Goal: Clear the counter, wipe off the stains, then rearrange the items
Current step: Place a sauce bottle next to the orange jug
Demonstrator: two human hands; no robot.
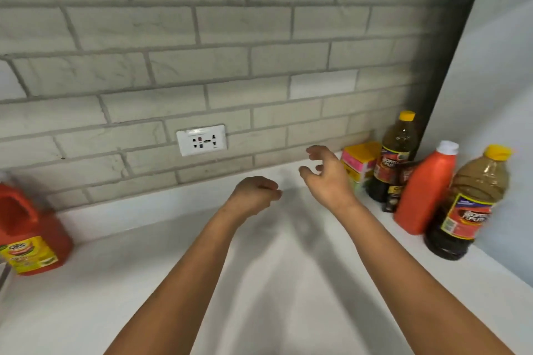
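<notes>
— Where did we stand with the counter (288, 282)?

— Both hands hovered over its bare white middle, holding nothing. Our left hand (253, 194) had its fingers curled loosely under; our right hand (327, 176) was spread, fingers apart, reaching toward the corner cluster.

— And the things we had to shift?

— Most were bunched at the right end: a yellow and pink box (360, 164) against the brick wall, a dark bottle with a yellow cap (396, 155) behind, an orange bottle with a white cap (427, 190), and a second dark bottle (473, 204) nearest us. A small dark item sat between them — too hidden to name. Far left stood a red jug (31, 233) with a moulded handle.

— How did we judge they'd handle?

— The box looked light and crushable, so a gentle pinch across its sides. The bottles looked part full and smooth; we'd wrap the waist, not the cap. The jug seemed heaviest — take the handle.
</notes>
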